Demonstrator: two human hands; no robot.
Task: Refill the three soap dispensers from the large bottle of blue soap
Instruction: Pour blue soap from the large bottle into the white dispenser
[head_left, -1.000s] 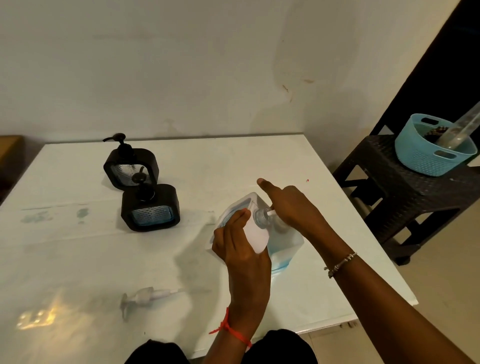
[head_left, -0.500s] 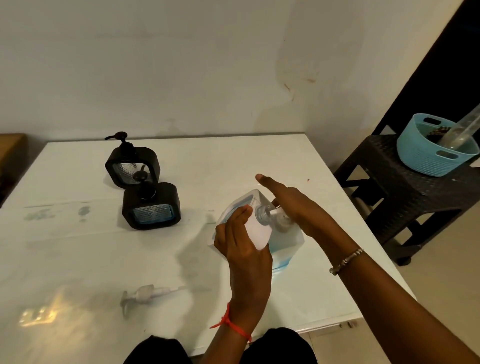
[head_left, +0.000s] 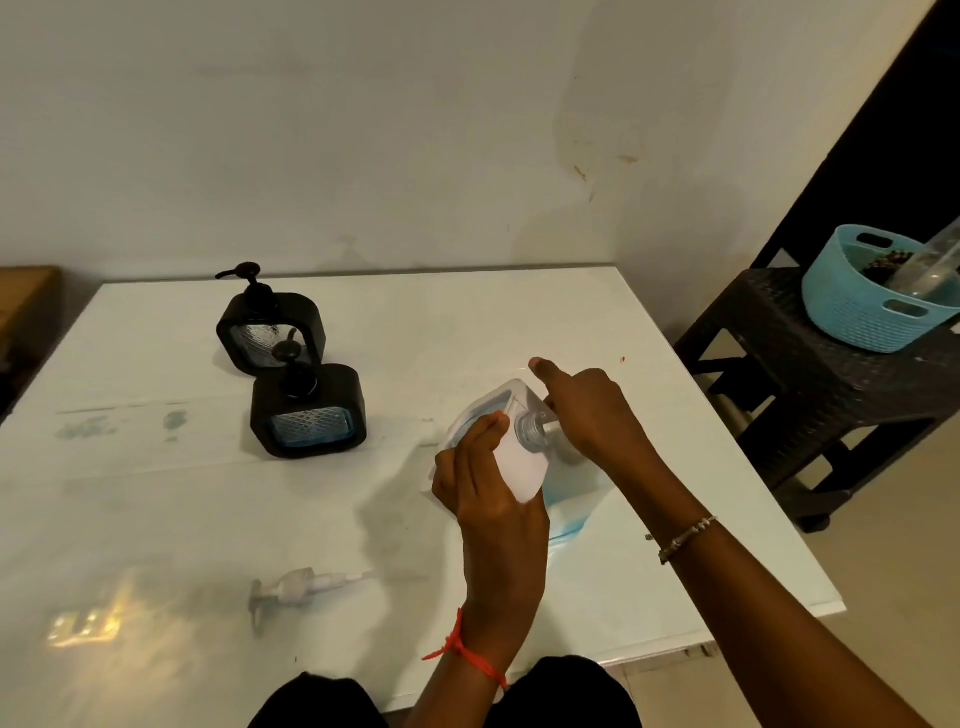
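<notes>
My left hand (head_left: 491, 499) is closed around a small white dispenser (head_left: 519, 462), which I hold tilted above the large bottle of blue soap (head_left: 574, 493). The large bottle stands on the white table (head_left: 467, 322), near its right edge, and it is partly hidden behind my 2 hands. My right hand (head_left: 592, 410) is at the clear neck (head_left: 530, 428) of the white dispenser, with the fingers bent around it and the forefinger stretched forward; how firmly it grips I cannot tell. 2 black dispensers (head_left: 309, 413) (head_left: 270, 332) stand upright at the left, one just behind the other. A loose white pump (head_left: 301, 590) lies on its side on the table near me. A blue basket (head_left: 872, 301) sits on a dark stool (head_left: 810, 374) at the right.
</notes>
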